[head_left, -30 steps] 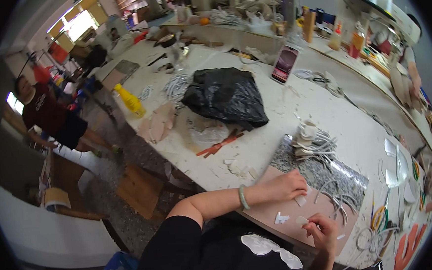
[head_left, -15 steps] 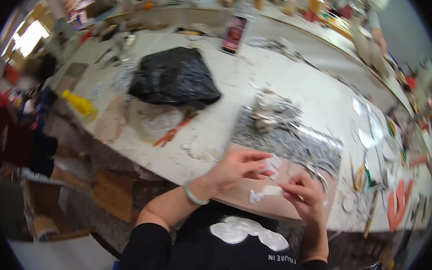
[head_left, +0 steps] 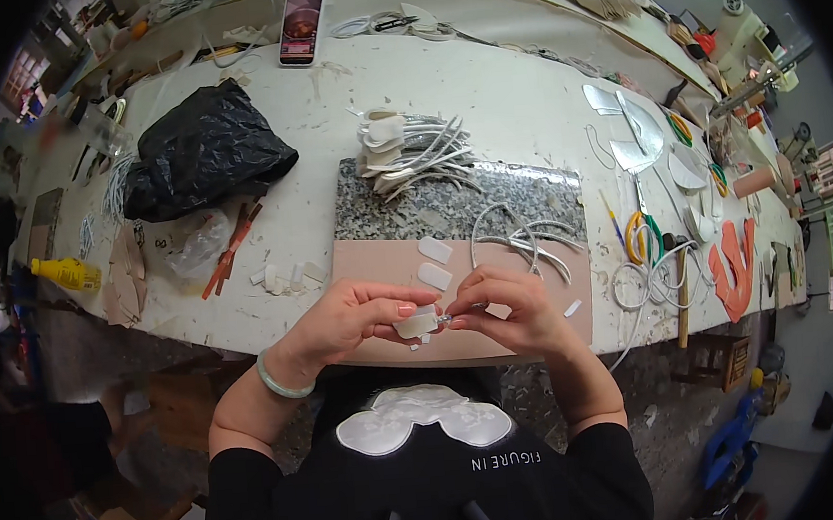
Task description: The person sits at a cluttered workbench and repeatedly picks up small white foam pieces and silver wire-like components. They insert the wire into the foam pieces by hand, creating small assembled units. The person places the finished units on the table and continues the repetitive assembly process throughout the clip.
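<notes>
Meeting after being apart a second ago, the hands now share one piece: the left hand (head_left: 358, 318) tightly pinches a small off-white flat tab (head_left: 415, 324), the right hand (head_left: 507, 307) a tiny shiny bit (head_left: 445, 319) at its end, near the white tabletop (head_left: 511, 92) front edge.

Speckled slab (head_left: 527, 191), stone-like, polished and glossy; pinkish board (head_left: 369, 259), smooth and matt. Black bag (head_left: 205, 149), thin crinkled plastic, shiny. Held tab (head_left: 415, 324), pale and smooth. White cords (head_left: 426, 151), smooth, softly lustrous. Silvery sheets (head_left: 634, 157), reflective. Yellow bottle (head_left: 66, 274), smooth plastic. Tabletop (head_left: 521, 92), matt, stained.
</notes>
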Available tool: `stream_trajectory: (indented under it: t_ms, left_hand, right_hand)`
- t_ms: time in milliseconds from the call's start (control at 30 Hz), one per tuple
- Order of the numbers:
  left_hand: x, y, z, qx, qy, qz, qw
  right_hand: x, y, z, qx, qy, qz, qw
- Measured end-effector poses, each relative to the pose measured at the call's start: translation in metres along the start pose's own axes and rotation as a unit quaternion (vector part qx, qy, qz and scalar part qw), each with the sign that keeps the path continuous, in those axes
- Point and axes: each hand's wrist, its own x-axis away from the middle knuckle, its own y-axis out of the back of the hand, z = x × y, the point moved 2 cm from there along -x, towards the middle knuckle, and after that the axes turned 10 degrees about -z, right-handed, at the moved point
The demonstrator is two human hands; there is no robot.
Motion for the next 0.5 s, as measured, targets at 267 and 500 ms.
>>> stream_trajectory:
  t_ms: [267, 500]
  left_hand:
    - [0.0015, -0.0059, -0.0012, -0.043, -0.005, -0.022, 0.999]
    - [0.0003, -0.0083, -0.0012, -0.055, -0.019, -0.013, 0.998]
  right_hand:
    - [0.0007, -0.0006, -0.0003, 0.011, -0.007, -0.004, 1.0]
    - [0.0014, -0.0002, -0.0007, 0.017, -0.011, -0.016, 1.0]
